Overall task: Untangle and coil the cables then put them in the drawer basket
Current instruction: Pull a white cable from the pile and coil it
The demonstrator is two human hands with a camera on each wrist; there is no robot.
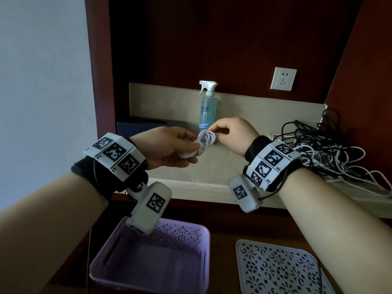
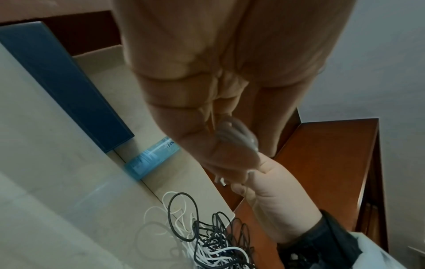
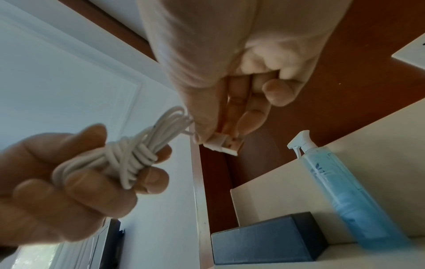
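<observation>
While left hand [image 1: 169,148] grips white cable [image 1: 199,145], right hand [image 1: 233,134] pinches plug [image 3: 224,144]

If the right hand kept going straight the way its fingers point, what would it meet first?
Most likely the white coiled cable that the left hand grips: the right hand, pinching the cable's plug, points leftward at it, almost touching.

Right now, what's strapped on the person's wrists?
Both forearms are bare. Each wrist wears a black fabric cuff carrying a white band of black square fiducial tags, a white tagged camera pod hanging beneath, and a thin black cable.
</observation>
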